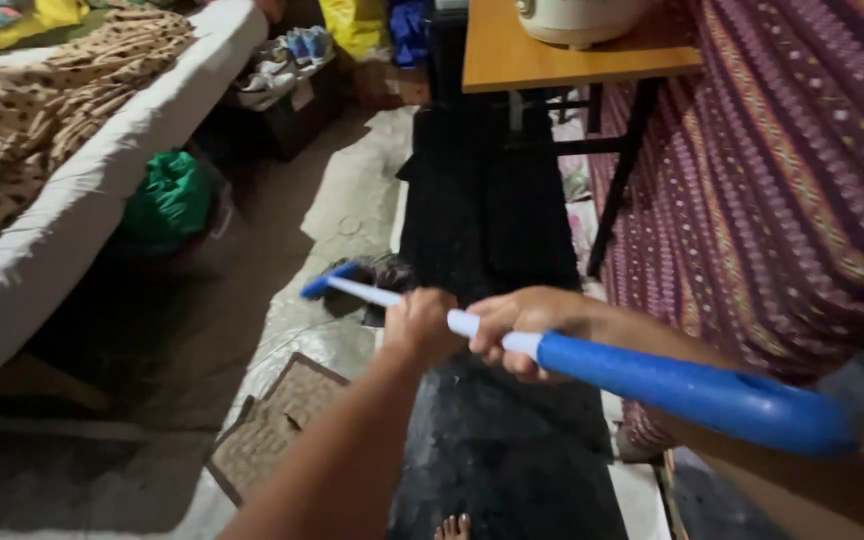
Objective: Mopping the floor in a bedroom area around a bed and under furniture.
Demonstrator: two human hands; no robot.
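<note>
both hands grip a broom held low over the floor.

the broom (512,345), white pole with a blue grip, runs from lower right near the body up-left, its blue head down by the black mat (492,230). the left hand (420,327) is wrapped around the pole further down, the right hand (524,325) closed just above the blue grip. a wide stroke could likely knock the table (572,55) leg or snag the green bag (167,195) under the bed (82,180).

We cannot make out the broom's head (377,275), blurred in shadow on the floor, our hands cover part of its white handle (462,322), and the top edge cuts off the white cooker (577,20) on the wooden table (512,55).
</note>
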